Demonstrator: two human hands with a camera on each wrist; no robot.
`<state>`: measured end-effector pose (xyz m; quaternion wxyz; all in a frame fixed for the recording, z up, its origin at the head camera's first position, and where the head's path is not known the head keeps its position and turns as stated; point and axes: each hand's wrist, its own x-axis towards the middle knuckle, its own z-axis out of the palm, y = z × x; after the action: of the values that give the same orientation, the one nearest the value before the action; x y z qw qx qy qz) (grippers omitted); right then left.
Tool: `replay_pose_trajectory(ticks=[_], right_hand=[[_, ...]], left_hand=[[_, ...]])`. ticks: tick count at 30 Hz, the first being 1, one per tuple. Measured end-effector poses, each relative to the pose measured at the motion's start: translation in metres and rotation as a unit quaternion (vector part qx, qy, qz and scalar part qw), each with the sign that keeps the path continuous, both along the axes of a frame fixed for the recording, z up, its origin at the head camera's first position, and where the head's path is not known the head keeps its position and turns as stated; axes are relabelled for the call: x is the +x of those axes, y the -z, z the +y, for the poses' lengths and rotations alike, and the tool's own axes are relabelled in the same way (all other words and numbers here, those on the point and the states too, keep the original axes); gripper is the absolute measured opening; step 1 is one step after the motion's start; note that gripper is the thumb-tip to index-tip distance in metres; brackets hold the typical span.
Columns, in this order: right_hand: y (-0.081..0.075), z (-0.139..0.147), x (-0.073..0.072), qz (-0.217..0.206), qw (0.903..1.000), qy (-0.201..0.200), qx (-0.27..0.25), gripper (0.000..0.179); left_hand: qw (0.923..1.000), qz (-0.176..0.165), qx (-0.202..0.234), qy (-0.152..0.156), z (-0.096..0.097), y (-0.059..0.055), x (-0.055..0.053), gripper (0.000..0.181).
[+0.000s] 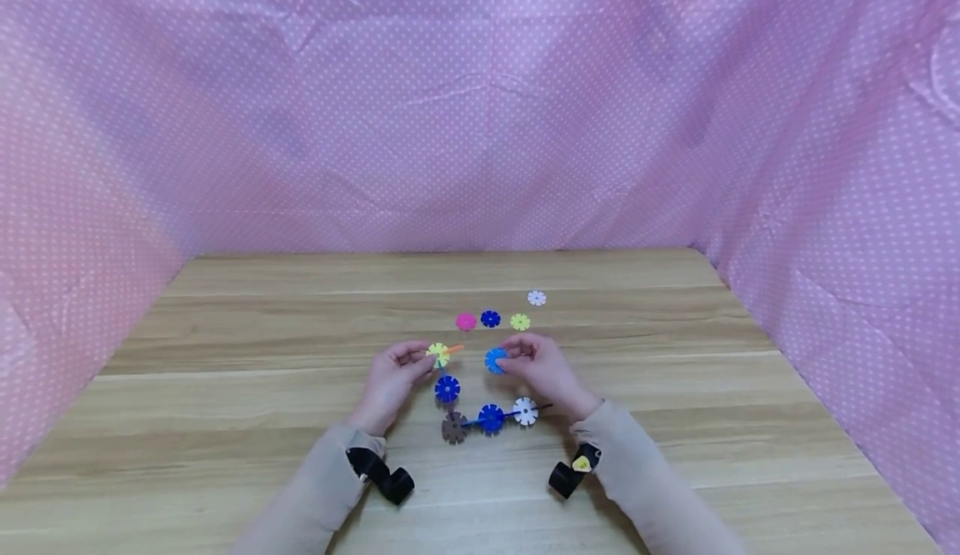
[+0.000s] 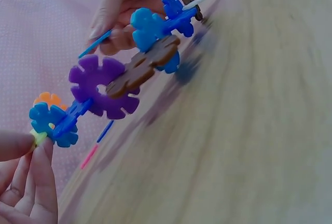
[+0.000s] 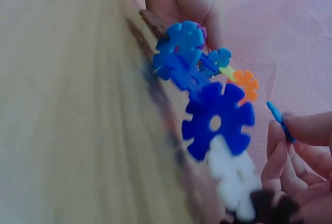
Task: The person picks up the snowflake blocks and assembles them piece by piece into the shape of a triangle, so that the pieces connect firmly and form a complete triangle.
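A chain of notched plastic snowflake discs curves between the hands. My left hand [image 1: 392, 382] pinches the yellow disc [image 1: 437, 352] at its left end, where an orange disc [image 3: 245, 85] sticks out. From there the chain runs through a dark blue disc [image 1: 447, 389], a purple disc [image 2: 88, 79], a brown disc [image 1: 453, 428], another dark blue disc [image 1: 492, 418] and a white disc [image 1: 526, 411] to a black disc [image 3: 275, 207]. Between thumb and fingers, my right hand [image 1: 546, 370] holds a separate light blue disc [image 1: 493, 361], apart from the orange one.
Beyond the hands, a pink disc [image 1: 466, 322], a dark blue disc [image 1: 491, 319], a yellow disc [image 1: 520, 322] and a white disc [image 1: 536, 297] lie loose on the wooden table [image 1: 262, 313]. Pink dotted cloth [image 1: 480, 122] encloses the back and sides.
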<state>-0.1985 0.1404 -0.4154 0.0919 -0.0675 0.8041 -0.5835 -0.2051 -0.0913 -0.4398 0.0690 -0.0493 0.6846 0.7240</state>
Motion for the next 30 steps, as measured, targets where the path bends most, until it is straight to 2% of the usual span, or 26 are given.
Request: replay_pose_trajectory(ticks=[4, 9, 17, 25, 30], right_hand=[[-0.004, -0.007, -0.001, 0.011, 0.9997, 0.02, -0.002, 0.022], [-0.008, -0.012, 0.0, 0.013, 0.9996, 0.02, -0.013, 0.018], [-0.007, -0.014, 0.002, 0.009, 0.9997, 0.011, -0.017, 0.015], [-0.011, -0.013, 0.004, 0.045, 0.9987, -0.002, 0.024, 0.017], [-0.011, -0.009, 0.003, 0.063, 0.997, -0.01, 0.044, 0.025]], left_hand=[[0.9998, 0.011, -0.012, 0.012, 0.003, -0.002, 0.002, 0.028], [0.9985, 0.028, -0.037, 0.029, 0.007, -0.005, 0.006, 0.026], [0.9985, 0.035, -0.02, 0.038, 0.01, -0.007, 0.01, 0.027], [0.9958, 0.066, -0.049, 0.041, 0.012, -0.01, 0.014, 0.026], [0.9958, 0.068, -0.046, 0.039, 0.014, -0.013, 0.015, 0.024]])
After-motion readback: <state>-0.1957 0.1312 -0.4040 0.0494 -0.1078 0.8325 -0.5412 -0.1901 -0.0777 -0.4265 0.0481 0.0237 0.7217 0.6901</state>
